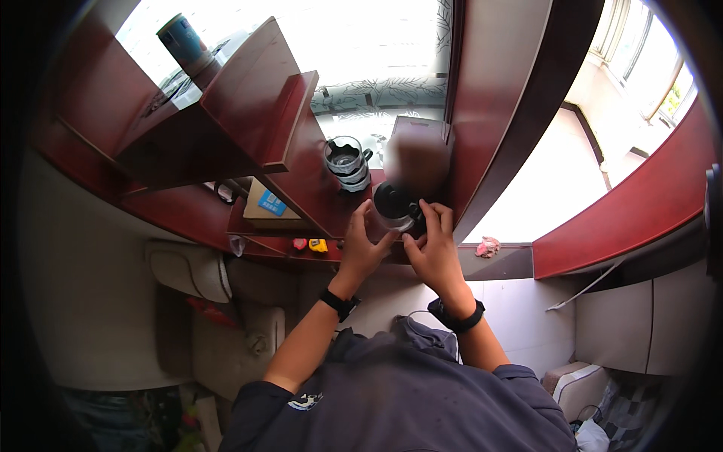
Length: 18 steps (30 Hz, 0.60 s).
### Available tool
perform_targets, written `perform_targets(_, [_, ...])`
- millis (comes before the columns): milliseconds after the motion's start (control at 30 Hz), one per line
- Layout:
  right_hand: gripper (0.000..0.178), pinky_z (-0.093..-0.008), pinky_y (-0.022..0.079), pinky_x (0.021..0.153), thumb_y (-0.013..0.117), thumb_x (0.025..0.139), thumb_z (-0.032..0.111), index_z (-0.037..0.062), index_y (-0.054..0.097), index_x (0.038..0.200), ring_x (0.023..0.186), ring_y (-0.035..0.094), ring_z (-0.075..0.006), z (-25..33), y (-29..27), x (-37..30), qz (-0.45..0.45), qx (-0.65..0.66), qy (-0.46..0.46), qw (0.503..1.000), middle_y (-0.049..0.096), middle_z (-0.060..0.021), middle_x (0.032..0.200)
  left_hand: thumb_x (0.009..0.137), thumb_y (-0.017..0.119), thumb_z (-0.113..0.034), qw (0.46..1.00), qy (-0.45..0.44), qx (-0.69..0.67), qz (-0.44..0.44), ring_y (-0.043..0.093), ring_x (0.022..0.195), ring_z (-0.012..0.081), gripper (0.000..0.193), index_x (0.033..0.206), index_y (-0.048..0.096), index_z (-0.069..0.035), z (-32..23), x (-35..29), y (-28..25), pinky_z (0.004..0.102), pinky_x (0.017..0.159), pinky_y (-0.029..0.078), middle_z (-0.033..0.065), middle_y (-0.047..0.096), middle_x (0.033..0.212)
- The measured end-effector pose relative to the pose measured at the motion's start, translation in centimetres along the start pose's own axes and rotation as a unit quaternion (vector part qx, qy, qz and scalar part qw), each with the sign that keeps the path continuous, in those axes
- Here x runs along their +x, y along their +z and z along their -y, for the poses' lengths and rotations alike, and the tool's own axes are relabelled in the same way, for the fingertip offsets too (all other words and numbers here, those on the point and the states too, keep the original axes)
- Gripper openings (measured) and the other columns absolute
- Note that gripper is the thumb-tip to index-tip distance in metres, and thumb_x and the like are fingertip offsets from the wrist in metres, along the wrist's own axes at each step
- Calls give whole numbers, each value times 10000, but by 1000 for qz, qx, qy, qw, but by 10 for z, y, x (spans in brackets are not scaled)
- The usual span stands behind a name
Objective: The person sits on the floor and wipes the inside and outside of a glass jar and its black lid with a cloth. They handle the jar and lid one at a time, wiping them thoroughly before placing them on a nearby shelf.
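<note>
Both my hands are round a clear glass cup (393,218) with a black part at its top, at the front edge of a dark red wooden shelf (326,211). My left hand (363,250) closes on its left side, thumb toward the front. The fingers of my right hand (435,247) are at its right side, by a black piece that looks like a handle. Just beyond, to the left, stands another glass cup (351,167) with wavy dark bands and a black handle. Neither cup's contents can be made out.
A slanted wooden shelf divider (256,83) rises at the left, with a blue-green can (183,41) above. Lower down are a cardboard box (263,209) and a yellow tape measure (318,245). A tall wooden post (501,98) stands right. Behind my cup is a blurred brown patch.
</note>
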State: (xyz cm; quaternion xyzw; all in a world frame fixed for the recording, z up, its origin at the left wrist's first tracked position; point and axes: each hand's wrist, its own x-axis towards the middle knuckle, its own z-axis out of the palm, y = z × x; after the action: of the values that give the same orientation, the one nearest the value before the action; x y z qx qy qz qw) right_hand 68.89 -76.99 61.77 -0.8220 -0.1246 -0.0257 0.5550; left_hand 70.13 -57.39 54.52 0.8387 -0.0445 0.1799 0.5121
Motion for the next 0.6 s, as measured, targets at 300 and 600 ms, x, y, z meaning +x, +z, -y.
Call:
perform_targets(300, [737, -444, 614, 854, 721, 909, 74, 22, 397, 1569, 1022, 719, -395, -11, 12, 23, -92, -134, -131, 978, 298, -259, 1664, 898, 818, -128, 998, 10, 65, 0, 627, 1264, 397, 717, 1503, 459, 11, -1, -7, 3, 458, 1080, 500, 234, 598, 1403])
perform_targets(600, [666, -327, 569, 654, 723, 868, 1, 8, 486, 1491, 695, 636, -206, 17, 30, 1, -128, -31, -210, 969, 509, -200, 1485, 980, 688, -15, 992, 92, 60, -62, 735, 1051, 219, 305, 1282, 651, -40, -22, -48, -81, 315, 852, 597, 138, 673, 1258])
